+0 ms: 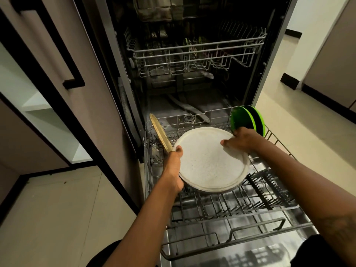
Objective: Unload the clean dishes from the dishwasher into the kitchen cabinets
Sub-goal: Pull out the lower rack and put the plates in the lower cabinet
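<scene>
1. The white plate (210, 160) is held over the far half of the pulled-out lower rack (231, 209), tilted so that its pale face turns toward the camera.
2. The left hand (173, 168) grips the plate's left rim, with the thumb on the face and the fingers underneath.
3. The right hand (240, 139) holds the far right rim, with fingertips lying on the face and the rest curled over the edge.
4. Left edge: a speckled beige plate (159, 132) stands on edge in the rack's far left corner. Its lower end is just beside the left thumb; whether they touch cannot be told.
5. Right edge: two green plates (242, 120) stand on edge in the far right corner, directly behind the right hand and very near it.
6. Overhead: the upper rack (192, 54) sits farther back and higher, well apart from the held plate.
7. The near half of the lower rack shows bare tines only. The open door (250, 255) lies under it.
8. A tall cabinet (92, 74) with a black handle (48, 45) flanks the machine on the left. Pale tiled floor (57, 209) lies open on both sides of the door.
9. The plate is round, flat and matt white with faint speckling and a low raised rim. A second rim line shows under its near edge, and whether this is one plate or two stacked cannot be told
</scene>
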### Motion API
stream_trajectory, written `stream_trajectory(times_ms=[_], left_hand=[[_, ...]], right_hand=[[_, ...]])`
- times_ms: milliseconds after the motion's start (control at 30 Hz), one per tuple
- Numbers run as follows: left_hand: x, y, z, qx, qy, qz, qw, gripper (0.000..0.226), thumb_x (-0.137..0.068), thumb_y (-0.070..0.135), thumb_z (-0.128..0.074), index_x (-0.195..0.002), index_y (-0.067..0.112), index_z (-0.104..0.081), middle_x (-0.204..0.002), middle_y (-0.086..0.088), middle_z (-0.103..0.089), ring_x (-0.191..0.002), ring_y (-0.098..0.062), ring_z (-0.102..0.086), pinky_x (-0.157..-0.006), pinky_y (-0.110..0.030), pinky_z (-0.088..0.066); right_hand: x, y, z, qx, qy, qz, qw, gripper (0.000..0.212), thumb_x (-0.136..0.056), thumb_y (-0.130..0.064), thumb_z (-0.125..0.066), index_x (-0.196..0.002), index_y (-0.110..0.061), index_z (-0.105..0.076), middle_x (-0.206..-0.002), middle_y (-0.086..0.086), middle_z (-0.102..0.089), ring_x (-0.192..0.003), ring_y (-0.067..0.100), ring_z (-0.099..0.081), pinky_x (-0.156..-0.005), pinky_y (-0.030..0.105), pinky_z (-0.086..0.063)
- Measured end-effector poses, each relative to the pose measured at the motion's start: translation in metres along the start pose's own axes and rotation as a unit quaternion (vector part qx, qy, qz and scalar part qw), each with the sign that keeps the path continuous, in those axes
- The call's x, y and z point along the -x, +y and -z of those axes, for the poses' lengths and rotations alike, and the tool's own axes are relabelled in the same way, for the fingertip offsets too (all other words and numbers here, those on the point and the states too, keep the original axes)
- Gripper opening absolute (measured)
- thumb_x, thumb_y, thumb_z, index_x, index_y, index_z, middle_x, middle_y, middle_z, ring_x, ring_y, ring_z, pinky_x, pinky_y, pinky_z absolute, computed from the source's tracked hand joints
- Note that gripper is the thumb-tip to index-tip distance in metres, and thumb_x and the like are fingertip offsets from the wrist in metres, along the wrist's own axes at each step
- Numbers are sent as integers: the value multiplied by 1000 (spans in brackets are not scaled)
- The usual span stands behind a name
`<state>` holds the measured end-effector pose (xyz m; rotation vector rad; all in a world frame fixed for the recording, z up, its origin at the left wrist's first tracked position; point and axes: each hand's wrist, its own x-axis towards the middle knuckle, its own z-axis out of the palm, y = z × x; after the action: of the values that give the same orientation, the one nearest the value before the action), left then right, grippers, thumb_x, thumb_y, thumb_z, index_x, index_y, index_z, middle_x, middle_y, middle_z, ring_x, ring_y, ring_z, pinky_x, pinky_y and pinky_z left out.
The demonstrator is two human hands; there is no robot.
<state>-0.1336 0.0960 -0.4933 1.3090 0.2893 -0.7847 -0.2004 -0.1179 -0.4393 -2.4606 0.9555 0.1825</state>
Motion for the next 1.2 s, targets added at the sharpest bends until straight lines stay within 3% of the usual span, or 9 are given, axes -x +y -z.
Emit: stream_trajectory(times_ms=[200,400,533,700,867,967,1033,1100,1200], left_hand=[[-6,-2,12,-18,48,-26,998,41,-99,46,-56,-130,21,-60,-115,-9,-72,-102,-34,-70,-90,-57,-58],[-9,-5,9,-116,77,-61,988,34,-101,32,-56,-126,10,-64,-113,-11,-71,-102,-33,-68,-94,-50,-57],[-12,-14,9,-116,66,-36,990,27,-95,35,-57,-108,14,-69,-100,-10,-73,-88,-28,-69,-77,-44,-56],[-32,-14,13,-101,95,-51,989,30,-109,18,-42,-84,8,-55,-74,-5,-48,-67,-14,-45,-53,-20,-40],[-21,-19,18,-98,89,-52,990,25,-111,21,-38,-117,4,-55,-82,-8,-50,-73,-14,-50,-62,-19,-43],[-17,-25,24,-96,20,-51,994,32,-108,17,-38,-134,8,-55,-118,-15,-63,-105,-29,-62,-91,-38,-54],[-15,-23,22,-105,40,-56,992,20,-106,15,-43,-118,14,-59,-107,-12,-61,-97,-27,-56,-79,-35,-50],[-17,-20,18,-105,77,-54,990,13,-101,12,-49,-101,12,-62,-86,-11,-55,-86,-24,-46,-63,-32,-35],[-14,-20,12,-147,65,-47,986,13,-94,9,-51,-93,10,-64,-74,-6,-55,-78,-22,-46,-67,-34,-32]], right_hand=[[-5,-11,-3,3,23,-14,1000,70,-73,-64,-76,-114,-9,-66,-94,6,-66,-78,25,-65,-72,37,-61],[11,-68,-33,-93,213,216,948,54,-87,-53,-70,-130,-22,-62,-123,0,-70,-100,20,-70,-86,33,-56],[24,-108,-66,-67,117,337,932,44,-92,-43,-67,-133,-27,-61,-132,-2,-66,-95,13,-70,-88,28,-52],[27,-128,-86,3,38,387,921,39,-101,-34,-56,-140,-31,-56,-148,15,-49,-76,17,-67,-85,44,-58],[18,-135,-97,42,-20,354,934,49,-105,-37,-44,-152,-24,-41,-157,22,-33,-124,41,-56,-100,43,-47],[17,-137,-103,29,-48,341,938,45,-103,-32,-48,-145,-16,-47,-113,17,-60,-93,30,-65,-71,31,-51],[17,-138,-103,17,-2,337,941,36,-98,-20,-56,-134,-14,-56,-92,9,-62,-78,24,-63,-63,27,-50],[15,-134,-101,10,65,326,943,38,-92,-12,-62,-130,-16,-62,-93,9,-70,-77,22,-67,-72,31,-59],[15,-125,-94,-97,104,287,947,47,-88,0,-64,-132,-15,-64,-96,8,-75,-71,15,-68,-67,20,-57]])
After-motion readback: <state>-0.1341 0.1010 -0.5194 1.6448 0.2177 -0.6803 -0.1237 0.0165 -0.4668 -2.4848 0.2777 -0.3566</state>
